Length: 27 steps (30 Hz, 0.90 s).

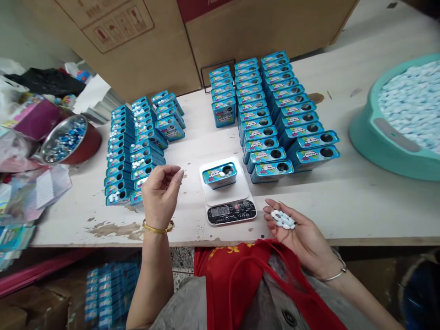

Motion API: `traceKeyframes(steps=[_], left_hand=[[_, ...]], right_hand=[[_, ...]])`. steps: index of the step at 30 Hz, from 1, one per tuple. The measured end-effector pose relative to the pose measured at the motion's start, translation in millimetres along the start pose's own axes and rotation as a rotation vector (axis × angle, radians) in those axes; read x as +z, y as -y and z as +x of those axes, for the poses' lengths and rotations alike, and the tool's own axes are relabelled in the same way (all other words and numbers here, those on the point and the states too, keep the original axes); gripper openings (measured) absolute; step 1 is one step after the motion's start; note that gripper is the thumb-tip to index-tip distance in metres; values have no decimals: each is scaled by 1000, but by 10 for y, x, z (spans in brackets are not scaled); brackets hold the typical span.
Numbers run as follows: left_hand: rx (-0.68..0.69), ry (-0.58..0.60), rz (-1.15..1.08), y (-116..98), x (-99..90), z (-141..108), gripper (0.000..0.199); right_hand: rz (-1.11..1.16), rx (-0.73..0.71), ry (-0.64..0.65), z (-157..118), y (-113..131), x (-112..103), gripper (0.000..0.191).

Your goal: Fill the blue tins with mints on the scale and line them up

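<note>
White oval candies lie in the cupped palm of my right hand, near the table's front edge. My left hand is closed, thumb curled toward the fingers, left of the scale; whatever it may hold is hidden. Between my hands, a white digital scale carries a blue candy tin with a round dark hole in its top. A few white candies show on the tin's top and at the hole. Blue tins, several topped with white candies, stand in rows beside my left hand.
Rows of blue tins with dark holes stand behind and right of the scale. A teal tub full of white candies sits at far right. A metal bowl of shiny wrapped pieces is at left; cardboard boxes line the back.
</note>
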<state>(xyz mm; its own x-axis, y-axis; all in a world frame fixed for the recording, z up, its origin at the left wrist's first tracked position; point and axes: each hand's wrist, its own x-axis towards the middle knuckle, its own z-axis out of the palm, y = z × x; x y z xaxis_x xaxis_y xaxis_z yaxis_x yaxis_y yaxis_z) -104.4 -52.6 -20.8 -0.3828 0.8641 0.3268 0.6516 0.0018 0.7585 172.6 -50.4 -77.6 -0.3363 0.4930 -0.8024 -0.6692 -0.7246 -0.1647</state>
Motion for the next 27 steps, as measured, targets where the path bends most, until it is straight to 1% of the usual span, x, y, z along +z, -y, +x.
traceKeyframes(steps=[4, 6, 7, 8, 10, 11, 12, 13, 15, 16, 17, 18, 20, 21, 23, 24, 27], left_hand=[[12, 14, 32, -32, 41, -19, 12], [48, 17, 31, -132, 123, -67, 11], [85, 39, 28, -207, 184, -107, 9], [140, 94, 22, -292, 254, -155, 8], [294, 290, 15, -462, 399, -260, 11], [376, 391, 30, -528, 461, -304, 17], [438, 455, 73, -569, 506, -334, 25], [471, 474, 144, -579, 533, -344, 37], [444, 403, 338, -506, 532, -283, 60], [413, 379, 417, -432, 513, -207, 64], [387, 393, 465, -344, 489, -101, 63], [374, 433, 485, -251, 469, 31, 57], [387, 504, 483, -87, 462, 355, 41], [404, 511, 483, -23, 485, 535, 37], [447, 462, 529, 76, 596, 899, 35], [465, 460, 564, 118, 683, 1071, 33], [474, 483, 617, 234, 1018, 1491, 35]], right_hand=[[-32, 26, 31, 8, -23, 13, 23], [-55, 38, 50, 8, -41, 44, 21], [-68, 49, 71, 9, -56, 67, 21], [-78, 69, 106, 12, -76, 94, 21], [-75, 119, 206, 23, -123, 151, 22], [-61, 142, 254, 29, -148, 175, 22], [-44, 161, 286, 35, -171, 194, 21], [-31, 176, 297, 41, -189, 207, 19], [-31, 197, 246, 53, -206, 209, 14], [-43, 203, 196, 62, -204, 200, 14], [-51, 197, 145, 72, -196, 187, 13], [-57, 183, 111, 85, -183, 171, 11], [-64, 121, 85, 108, -152, 140, 9], [-65, 98, 86, 116, -137, 128, 9], [-64, 75, 86, 127, -112, 113, 9], [-61, 73, 78, 132, -103, 108, 10], [-57, 65, 41, 152, -86, 95, 13]])
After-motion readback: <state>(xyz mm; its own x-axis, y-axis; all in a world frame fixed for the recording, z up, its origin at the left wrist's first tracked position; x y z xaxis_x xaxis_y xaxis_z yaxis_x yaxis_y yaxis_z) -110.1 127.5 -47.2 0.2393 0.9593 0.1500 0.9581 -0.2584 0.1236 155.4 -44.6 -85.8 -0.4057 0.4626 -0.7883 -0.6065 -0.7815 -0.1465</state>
